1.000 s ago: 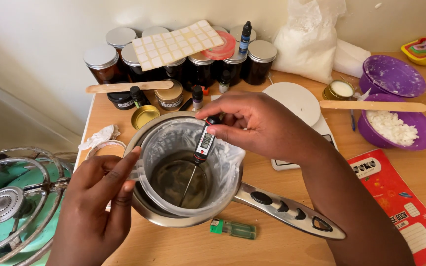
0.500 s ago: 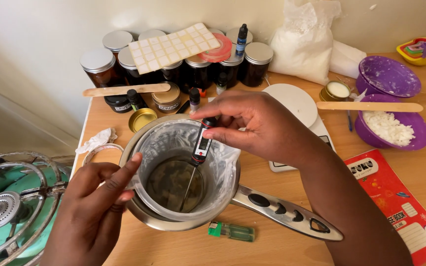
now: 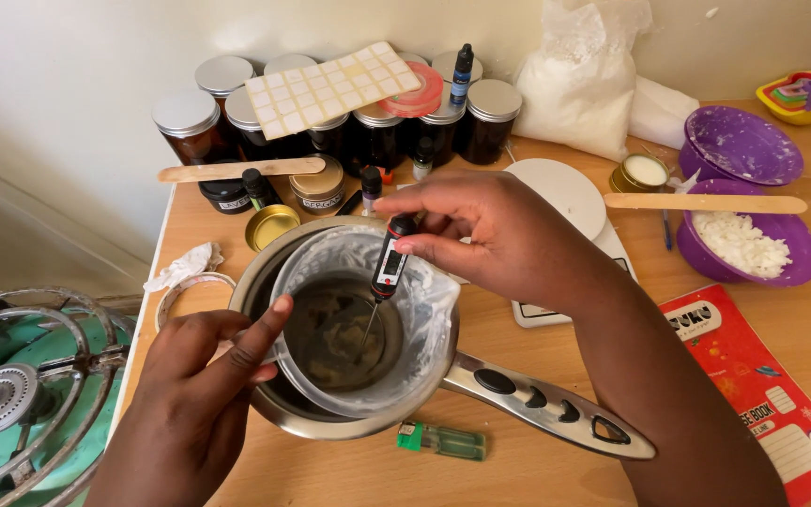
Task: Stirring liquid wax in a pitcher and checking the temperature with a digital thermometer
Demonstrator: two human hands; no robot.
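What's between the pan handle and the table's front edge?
Head view: a small green lighter lies on the table, just in front of the pan handle. Otherwise bare wood.

Dark jars (image 3: 368,131) crowd the back of the desk (image 3: 537,460), and a saucepan (image 3: 330,413) with its long handle (image 3: 546,408) fills the middle. Purple bowls (image 3: 753,244) block the right. Bare desk lies open at the front, beside a green lighter (image 3: 443,439).

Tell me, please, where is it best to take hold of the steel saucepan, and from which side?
Take the saucepan by its long handle, coming from the lower right where it juts free. The left hand already steadies the opposite rim.
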